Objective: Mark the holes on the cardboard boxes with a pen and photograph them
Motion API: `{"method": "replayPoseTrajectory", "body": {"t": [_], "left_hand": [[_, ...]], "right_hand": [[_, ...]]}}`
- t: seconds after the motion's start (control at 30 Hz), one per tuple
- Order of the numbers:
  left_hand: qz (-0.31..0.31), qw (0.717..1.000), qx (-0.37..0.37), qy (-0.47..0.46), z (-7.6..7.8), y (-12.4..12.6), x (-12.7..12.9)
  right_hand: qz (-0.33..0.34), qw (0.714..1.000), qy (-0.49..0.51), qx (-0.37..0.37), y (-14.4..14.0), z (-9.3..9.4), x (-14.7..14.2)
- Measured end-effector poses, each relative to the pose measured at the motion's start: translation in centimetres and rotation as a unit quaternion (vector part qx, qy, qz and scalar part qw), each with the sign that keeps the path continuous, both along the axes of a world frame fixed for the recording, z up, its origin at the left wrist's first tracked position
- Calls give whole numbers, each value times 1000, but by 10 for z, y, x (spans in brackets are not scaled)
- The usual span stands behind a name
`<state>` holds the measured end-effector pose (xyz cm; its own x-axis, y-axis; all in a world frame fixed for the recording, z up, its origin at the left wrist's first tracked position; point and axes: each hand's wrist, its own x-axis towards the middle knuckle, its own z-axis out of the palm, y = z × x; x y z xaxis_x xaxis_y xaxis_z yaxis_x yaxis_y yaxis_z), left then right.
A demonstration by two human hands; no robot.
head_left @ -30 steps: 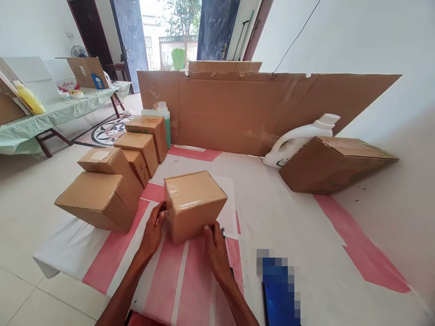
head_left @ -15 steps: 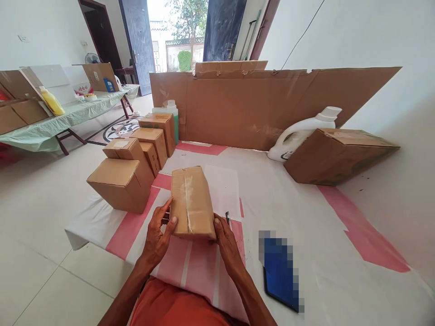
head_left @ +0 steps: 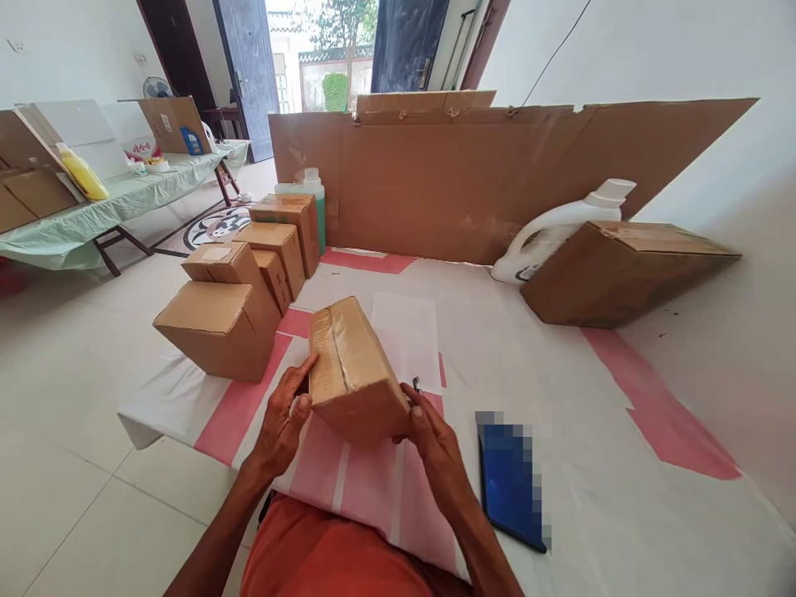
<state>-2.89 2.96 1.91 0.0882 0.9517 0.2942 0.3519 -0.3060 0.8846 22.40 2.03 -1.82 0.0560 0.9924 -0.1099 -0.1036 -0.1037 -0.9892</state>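
Taped carton [head_left: 353, 369] now tilting seam-up between left hand [head_left: 283, 419] and right hand [head_left: 435, 439], both clasping its sides above the pink-striped sheet [head_left: 373, 497], no longer resting squarely; re-orienting under way.

No writing can be read anywhere: the pale label on a stacked carton [head_left: 219, 254], the sticker on the white jug [head_left: 530, 272] and the red marks on the white board [head_left: 142, 148] on the far table are all too small or blurred
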Motion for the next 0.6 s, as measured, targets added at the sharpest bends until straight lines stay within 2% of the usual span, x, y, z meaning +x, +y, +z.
{"method": "replayPoseTrajectory", "body": {"t": [0.2,0.3,0.47,0.6], "left_hand": [[1,1000,-3,-23,24,1,3],[37,999,-14,-14,29,1,7],[100,995,-14,-9,27,8,8],[144,989,-22,12,19,14,-3]], "right_hand": [[13,997,30,65,9,31,12],[23,995,28,90,12,40,13],[40,992,-10,119,23,51,12],[68,989,-45,120,33,48,9]]}}
